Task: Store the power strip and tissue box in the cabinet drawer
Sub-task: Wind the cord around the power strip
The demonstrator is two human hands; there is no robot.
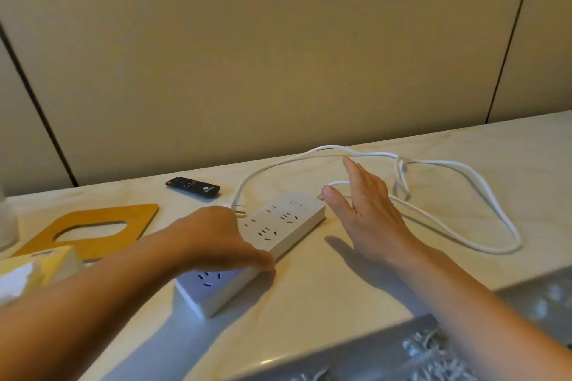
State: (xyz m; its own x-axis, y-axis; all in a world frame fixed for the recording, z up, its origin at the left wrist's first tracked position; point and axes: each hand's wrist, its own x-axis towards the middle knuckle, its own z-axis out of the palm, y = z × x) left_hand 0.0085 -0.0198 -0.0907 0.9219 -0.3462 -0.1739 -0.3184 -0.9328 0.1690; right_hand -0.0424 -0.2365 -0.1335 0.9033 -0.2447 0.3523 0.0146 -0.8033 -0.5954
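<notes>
A white power strip (pixel 278 226) lies diagonally on the pale countertop (pixel 309 312). Its long white cable (pixel 483 195) loops off to the right, and the plug (pixel 239 210) rests by the strip's far side. My left hand (pixel 216 235) lies over the strip's middle, fingers curled around its near edge. My right hand (pixel 365 204) hovers open just right of the strip's far end, above the cable, fingers spread. A yellow tissue box (pixel 37 269) with white tissue showing sits at the left edge, partly behind my left forearm.
A black remote (pixel 193 186) lies behind the strip near the wall. A flat orange board with a cut-out (pixel 93 226) lies at the left. A clear container (pixel 6 219) stands at the far left. A grey patterned surface (pixel 433 349) runs below the counter's front edge.
</notes>
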